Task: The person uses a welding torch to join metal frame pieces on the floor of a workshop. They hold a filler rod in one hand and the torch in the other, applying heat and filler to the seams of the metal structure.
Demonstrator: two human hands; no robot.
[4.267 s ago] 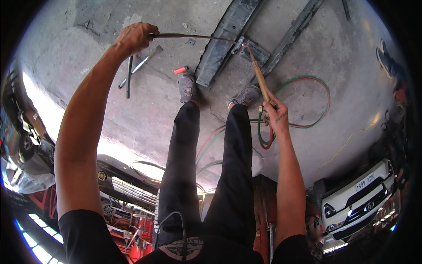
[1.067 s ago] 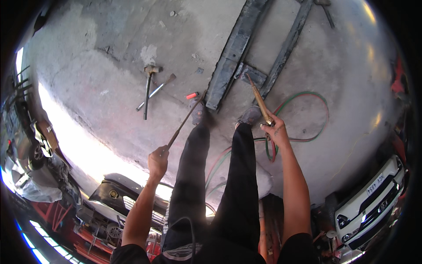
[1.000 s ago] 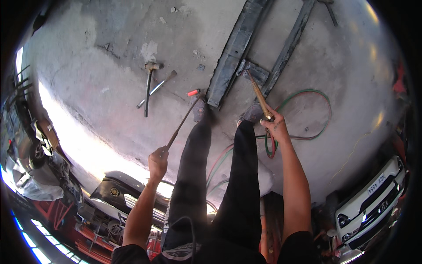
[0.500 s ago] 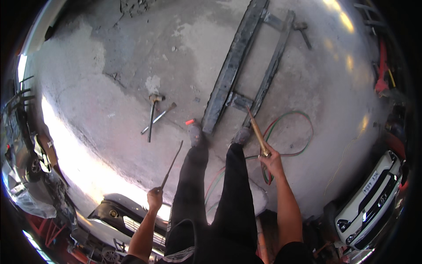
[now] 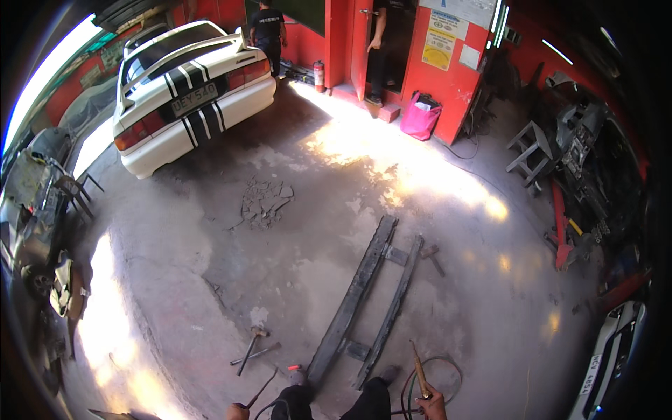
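My right hand (image 5: 432,404) is closed round the handle of a brass gas torch (image 5: 420,369), its nozzle pointing away from me, right of the metal frame. No flame can be made out. A thin dark rod with a bent end (image 5: 262,389) is held in my left hand (image 5: 238,411), at the lower edge. Between and beyond my feet lies a frame of two long dark metal beams (image 5: 353,301), joined by short crosspieces (image 5: 358,350). Red and green hoses (image 5: 458,364) loop beside the torch. Close to my left foot lies a small red object (image 5: 295,367).
Two hammers (image 5: 253,346) lie crossed at left; another hammer (image 5: 433,260) lies beside the frame's far end. Farther off are a striped white car (image 5: 192,87), two people (image 5: 269,35), a pink bag (image 5: 421,117), a grey stool (image 5: 530,148) and a red jack (image 5: 560,224).
My view has tilted up, showing the car, doorway and people. The torch nozzle has moved from the near crosspiece out to the right of the frame. Both hands keep their tools.
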